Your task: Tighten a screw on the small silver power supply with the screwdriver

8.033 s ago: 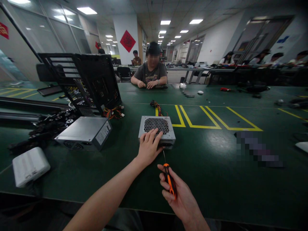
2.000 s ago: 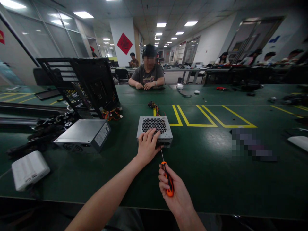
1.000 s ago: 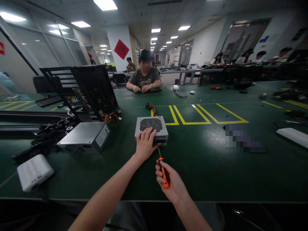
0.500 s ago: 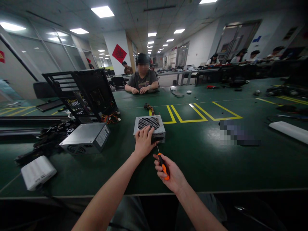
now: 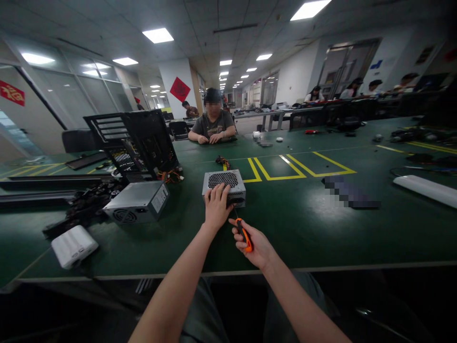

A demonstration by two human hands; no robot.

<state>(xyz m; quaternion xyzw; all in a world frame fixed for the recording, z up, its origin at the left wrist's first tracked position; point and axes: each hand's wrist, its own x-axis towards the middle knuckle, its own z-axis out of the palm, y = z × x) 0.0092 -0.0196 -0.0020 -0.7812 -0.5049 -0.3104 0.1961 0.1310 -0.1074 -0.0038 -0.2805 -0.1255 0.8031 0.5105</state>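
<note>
A grey power supply unit (image 5: 240, 180) with a honeycomb grille on top sits on the green table in front of me. My left hand (image 5: 216, 206) braces it, fingers over the top edge and the thumb by the near face. An orange and black screwdriver (image 5: 246, 238) is gripped in my right hand (image 5: 257, 246). Its thin shaft slants up to the unit's near face, close to my left thumb. Exactly where the tip touches cannot be made out. Behind the unit lies a bundle of coloured cables (image 5: 224, 162).
A second power supply (image 5: 137, 202) stands left, before an open black computer case (image 5: 143, 143). Near the front edge lies a white box (image 5: 74, 245) with a cable. A person (image 5: 213, 121) sits opposite. Yellow tape (image 5: 285, 177) marks the table; a long white object (image 5: 426, 189) lies right.
My view has tilted up and turned slightly left, so the scene sits differently in the picture. Both hands keep their places at the power supply, the screwdriver still at its near face.
</note>
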